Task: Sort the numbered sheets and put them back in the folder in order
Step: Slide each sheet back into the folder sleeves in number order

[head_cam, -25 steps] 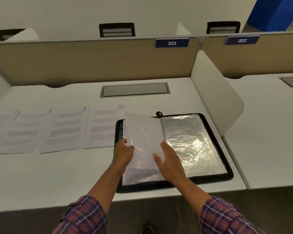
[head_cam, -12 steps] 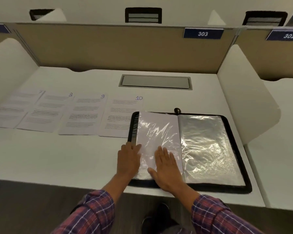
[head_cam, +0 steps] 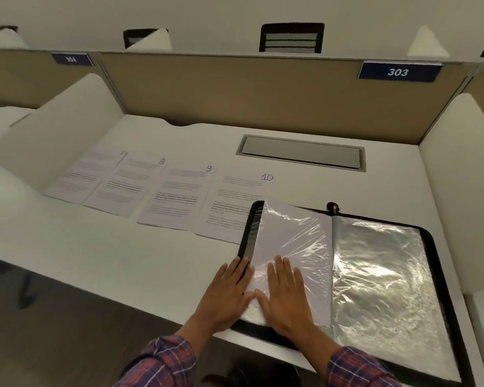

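Observation:
A black zip folder (head_cam: pixel 442 275) lies open on the desk with clear plastic sleeves. The left sleeve (head_cam: pixel 294 241) holds a white sheet; the right sleeve (head_cam: pixel 375 275) looks shiny and empty. My left hand (head_cam: pixel 227 294) lies flat on the folder's left edge and the sleeve. My right hand (head_cam: pixel 285 297) presses flat on the lower part of the left sleeve. Four numbered sheets lie in a row to the left: sheet 7 (head_cam: pixel 84 174), sheet 8 (head_cam: pixel 123 185), sheet 9 (head_cam: pixel 176 196) and sheet 10 (head_cam: pixel 232 205), whose right part slips under the folder.
A grey cable hatch (head_cam: pixel 301 152) is set into the white desk (head_cam: pixel 123 261) behind the folder. White side dividers stand at the left (head_cam: pixel 56 129) and right (head_cam: pixel 464 177). A beige back panel carries a blue label 303 (head_cam: pixel 398 71).
The raised left sleeve has been laid flat on the folder's left side. Both hands slid down onto it and now lie flat. The view has turned left.

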A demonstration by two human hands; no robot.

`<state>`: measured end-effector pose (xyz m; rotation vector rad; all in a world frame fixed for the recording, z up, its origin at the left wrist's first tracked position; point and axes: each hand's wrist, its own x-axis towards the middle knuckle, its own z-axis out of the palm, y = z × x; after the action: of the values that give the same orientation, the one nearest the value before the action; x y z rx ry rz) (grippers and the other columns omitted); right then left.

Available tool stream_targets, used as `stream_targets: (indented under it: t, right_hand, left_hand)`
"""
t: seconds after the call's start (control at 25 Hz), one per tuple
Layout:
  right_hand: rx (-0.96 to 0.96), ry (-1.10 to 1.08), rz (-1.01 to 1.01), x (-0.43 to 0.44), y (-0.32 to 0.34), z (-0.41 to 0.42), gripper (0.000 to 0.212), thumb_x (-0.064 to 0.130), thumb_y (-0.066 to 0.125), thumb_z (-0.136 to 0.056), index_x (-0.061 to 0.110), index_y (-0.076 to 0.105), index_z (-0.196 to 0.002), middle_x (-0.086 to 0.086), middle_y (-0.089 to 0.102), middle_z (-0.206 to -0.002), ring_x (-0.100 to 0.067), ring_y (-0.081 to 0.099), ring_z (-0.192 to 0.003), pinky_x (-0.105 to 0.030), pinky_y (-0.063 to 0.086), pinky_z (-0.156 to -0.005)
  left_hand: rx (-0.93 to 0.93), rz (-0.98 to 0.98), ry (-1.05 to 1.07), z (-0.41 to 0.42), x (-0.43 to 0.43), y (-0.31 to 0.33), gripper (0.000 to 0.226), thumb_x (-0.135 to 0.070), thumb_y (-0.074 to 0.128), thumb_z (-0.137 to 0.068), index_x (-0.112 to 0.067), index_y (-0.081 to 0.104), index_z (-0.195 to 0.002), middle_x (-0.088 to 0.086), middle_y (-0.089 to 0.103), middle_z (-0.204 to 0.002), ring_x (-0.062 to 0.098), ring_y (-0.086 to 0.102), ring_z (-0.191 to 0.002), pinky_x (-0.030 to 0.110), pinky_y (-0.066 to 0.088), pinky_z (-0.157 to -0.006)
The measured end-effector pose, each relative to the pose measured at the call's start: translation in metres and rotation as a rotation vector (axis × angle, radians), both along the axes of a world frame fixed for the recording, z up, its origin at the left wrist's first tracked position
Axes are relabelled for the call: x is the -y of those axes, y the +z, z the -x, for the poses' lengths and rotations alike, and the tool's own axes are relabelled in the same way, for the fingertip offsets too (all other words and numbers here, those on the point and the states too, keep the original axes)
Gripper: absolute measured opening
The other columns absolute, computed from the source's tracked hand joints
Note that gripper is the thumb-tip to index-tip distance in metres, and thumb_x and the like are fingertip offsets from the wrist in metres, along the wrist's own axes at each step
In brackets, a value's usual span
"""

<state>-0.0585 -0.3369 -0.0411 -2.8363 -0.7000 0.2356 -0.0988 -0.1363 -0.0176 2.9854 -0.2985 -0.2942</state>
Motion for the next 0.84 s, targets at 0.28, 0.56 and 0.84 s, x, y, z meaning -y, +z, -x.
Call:
stream_targets:
  t: [0.28, 0.56, 0.84]
  right_hand:
    - [0.081, 0.015, -0.034, -0.062, 0.013, -0.029, 0.072, 0.051, 0.022, -0.108, 0.013, 0.004, -0.166, -0.009, -0.008, -0.173, -0.027, -0.009, -0.161, -0.046, -0.007, -0.126]
    - [0.118, -0.059, 0.057, -0.184, 0.017, -0.03, 0.076, 0.055, 0.021, -0.106, 0.008, 0.011, -0.166, -0.014, 0.002, -0.174, -0.031, 0.003, -0.161, -0.052, 0.005, -0.126]
    - [0.151, -0.11, 0.074, -0.336, 0.031, -0.019, 0.079, 0.059, 0.02, -0.107, 0.006, 0.012, -0.165, -0.014, 0.004, -0.174, -0.033, 0.005, -0.16, -0.051, -0.004, -0.127]
  left_hand:
    - [0.062, 0.057, 0.145, -0.008, -0.054, -0.002, 0.077, -0.066, 0.002, -0.105, -0.021, -0.012, -0.165, 0.001, -0.023, -0.171, 0.016, -0.025, -0.157, 0.04, -0.008, -0.128]
    - [0.121, 0.032, 0.151, -0.022, -0.18, 0.006, 0.079, -0.067, 0.01, -0.107, -0.016, -0.002, -0.167, 0.005, -0.015, -0.173, 0.022, -0.017, -0.159, 0.047, -0.003, -0.131]
    - [0.211, -0.019, 0.18, -0.005, -0.34, 0.028, 0.081, -0.066, 0.005, -0.106, -0.013, 0.003, -0.166, 0.01, -0.003, -0.174, 0.029, -0.006, -0.16, 0.052, 0.007, -0.13]
